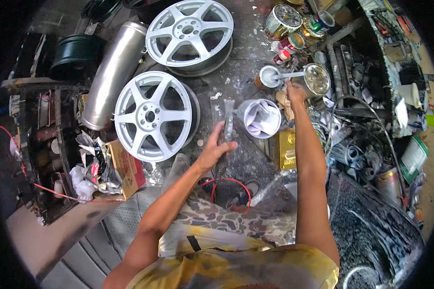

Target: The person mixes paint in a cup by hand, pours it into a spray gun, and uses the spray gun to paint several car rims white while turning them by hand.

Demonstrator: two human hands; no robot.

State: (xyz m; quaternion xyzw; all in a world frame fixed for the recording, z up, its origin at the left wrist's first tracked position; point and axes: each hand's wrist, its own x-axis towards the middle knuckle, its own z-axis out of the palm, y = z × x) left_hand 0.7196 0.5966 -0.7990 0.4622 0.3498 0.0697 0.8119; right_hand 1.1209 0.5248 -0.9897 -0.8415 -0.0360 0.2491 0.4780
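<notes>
Stick [288, 75]: its end at the mouth of the jar [269, 77]
Right hand [295, 91]: fingers closed around the stick
Left hand [212, 150]: thumb and fingers parted beside a spattered handle [229, 118]; grip, cannot tell
Labels: gold tin [288, 150] embossed; paint can [276, 27] print illegible

Silver-wht on wheels [152, 127], L of wht cup [246, 107]. Pale gry on stick [290, 75], up-R of cup. Gold on tin [288, 148], low-R of cup. Brn/gry camo on trousers [217, 216], below cup.
</notes>
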